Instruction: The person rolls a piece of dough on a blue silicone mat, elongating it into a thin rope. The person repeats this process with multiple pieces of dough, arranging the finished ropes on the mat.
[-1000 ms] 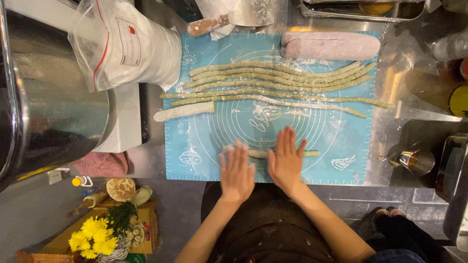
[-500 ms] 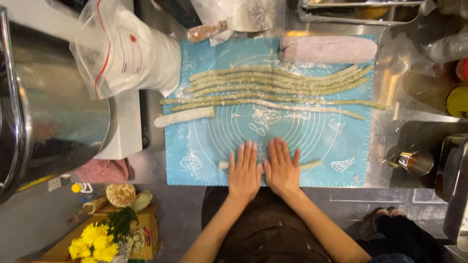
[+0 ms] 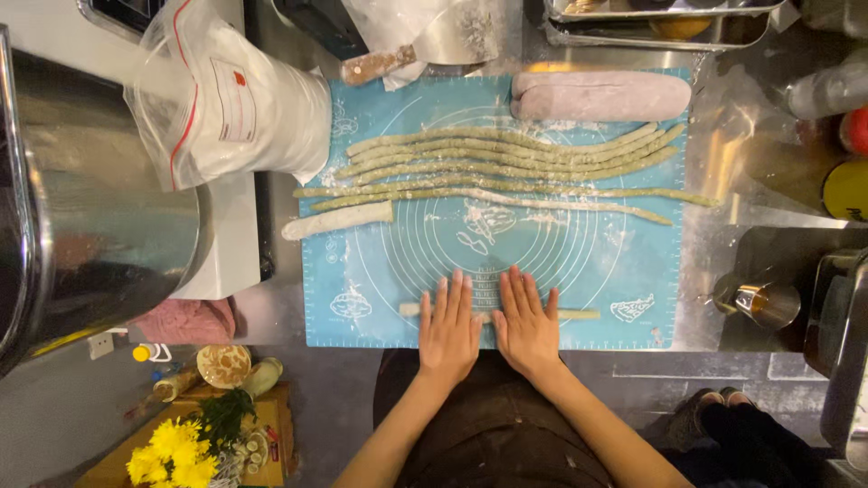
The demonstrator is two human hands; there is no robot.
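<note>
Both hands, left hand (image 3: 449, 327) and right hand (image 3: 527, 323), lie flat, fingers spread, pressing the dough rope (image 3: 579, 314) on the blue mat (image 3: 362, 271).

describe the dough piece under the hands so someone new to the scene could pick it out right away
Find the blue silicone baking mat on the steel counter, then look at its near edge. There the left hand and right hand lie flat, side by side, on a thin pale dough rope whose ends poke out on either side. Unlike the long ropes at the mat's far side, it is short and lies alone.
</note>
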